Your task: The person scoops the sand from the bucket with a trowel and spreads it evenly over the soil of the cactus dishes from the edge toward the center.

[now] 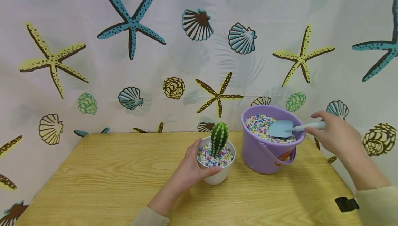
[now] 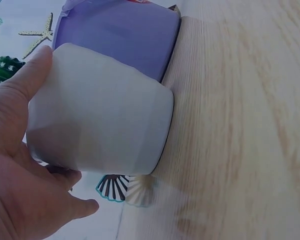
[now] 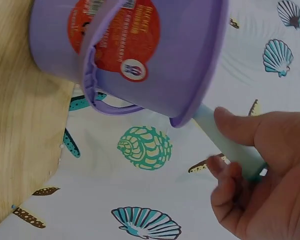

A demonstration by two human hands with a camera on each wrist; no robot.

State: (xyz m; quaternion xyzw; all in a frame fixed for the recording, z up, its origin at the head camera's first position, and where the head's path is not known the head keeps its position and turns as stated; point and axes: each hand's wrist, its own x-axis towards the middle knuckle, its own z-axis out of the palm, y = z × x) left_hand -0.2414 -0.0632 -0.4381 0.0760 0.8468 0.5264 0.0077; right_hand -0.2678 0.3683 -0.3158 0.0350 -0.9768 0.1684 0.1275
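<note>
A small white pot (image 1: pixel 216 178) stands on the table, filled with multicoloured beads (image 1: pixel 207 154) around a green cactus (image 1: pixel 219 139). My left hand (image 1: pixel 190 169) holds the pot from its left side, thumb at the front and fingers around the far side near the rim. To the right is a purple bucket (image 1: pixel 253 153) of similar beads. Over it, my right hand (image 1: pixel 337 135) grips the handle of a light blue toy shovel (image 1: pixel 280 128). The shovel's blade overlaps the beads inside the bucket. In the right wrist view, the handle (image 3: pixel 230 145) runs out past the bucket's rim.
A wooden table (image 1: pixel 109 177) lies beneath everything. Behind it hangs a white curtain (image 1: pixel 174 56) printed with starfish and shells. The bucket's handle (image 3: pixel 92 75) hangs down its side, beside a red label (image 3: pixel 135 37). A black strap piece (image 1: pixel 346 204) shows by the right sleeve.
</note>
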